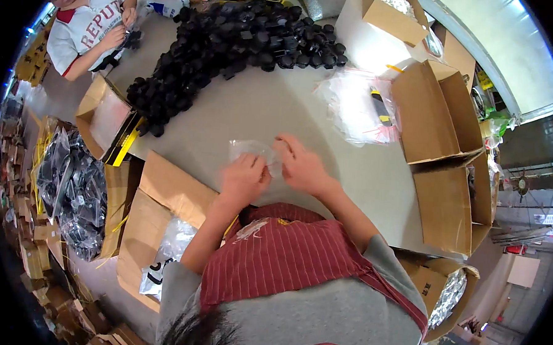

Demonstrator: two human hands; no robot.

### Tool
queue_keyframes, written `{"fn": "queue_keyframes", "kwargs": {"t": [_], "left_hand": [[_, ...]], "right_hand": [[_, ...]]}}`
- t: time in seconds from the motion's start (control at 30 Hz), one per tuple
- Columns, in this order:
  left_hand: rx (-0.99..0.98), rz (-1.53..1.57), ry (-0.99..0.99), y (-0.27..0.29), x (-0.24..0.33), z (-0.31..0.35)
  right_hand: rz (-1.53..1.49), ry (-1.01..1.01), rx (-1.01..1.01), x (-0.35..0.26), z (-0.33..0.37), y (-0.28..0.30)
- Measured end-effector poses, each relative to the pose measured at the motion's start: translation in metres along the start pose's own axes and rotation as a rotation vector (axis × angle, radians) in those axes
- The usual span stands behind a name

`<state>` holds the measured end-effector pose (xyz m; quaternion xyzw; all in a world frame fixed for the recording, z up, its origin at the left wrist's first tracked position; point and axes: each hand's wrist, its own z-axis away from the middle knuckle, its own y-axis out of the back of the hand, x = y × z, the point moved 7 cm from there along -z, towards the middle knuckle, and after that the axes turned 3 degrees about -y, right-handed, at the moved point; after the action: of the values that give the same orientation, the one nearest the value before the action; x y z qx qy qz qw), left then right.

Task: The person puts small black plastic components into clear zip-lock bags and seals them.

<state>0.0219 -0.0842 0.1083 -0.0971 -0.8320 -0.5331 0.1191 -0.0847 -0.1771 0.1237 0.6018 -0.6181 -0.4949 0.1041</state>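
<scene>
A small clear plastic bag (250, 148) is held over the grey table (242, 103), close to my body. My left hand (245, 178) has its fingers closed on the bag's near side. My right hand (301, 168) is beside it, its bent fingers pinching the bag's right edge. Motion blurs the fingertips a little, and I make out nothing inside the bag. Beyond my hands, a long heap of small black plastic parts (233, 44) curves across the far side of the table. Flat clear bags (359, 111) lie in a pile to the right, with a black and yellow item on them.
Open cardboard boxes (427, 117) line the table's right side. An open carton (158, 198) stands by my left arm, and a box of black bagged parts (72, 188) is farther left. At the far left a co-worker (91, 26) handles black parts near a small box (106, 119).
</scene>
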Motion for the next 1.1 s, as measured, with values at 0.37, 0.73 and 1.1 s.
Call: {"fn": "queue_keyframes", "kwargs": {"t": [0.37,0.73,1.1], "left_hand": [[0.130,0.122,0.539,-0.021,-0.067,0.005],[0.262,-0.269,0.503,0.000,-0.124,0.066],[0.152,-0.292,0.428,-0.001,-0.122,0.042]], "right_hand": [[-0.402,-0.349,-0.216,0.066,-0.047,-0.070],[0.375,-0.493,-0.288,0.253,-0.156,-0.083],[0.024,0.081,-0.280,0.124,-0.059,-0.087]]}}
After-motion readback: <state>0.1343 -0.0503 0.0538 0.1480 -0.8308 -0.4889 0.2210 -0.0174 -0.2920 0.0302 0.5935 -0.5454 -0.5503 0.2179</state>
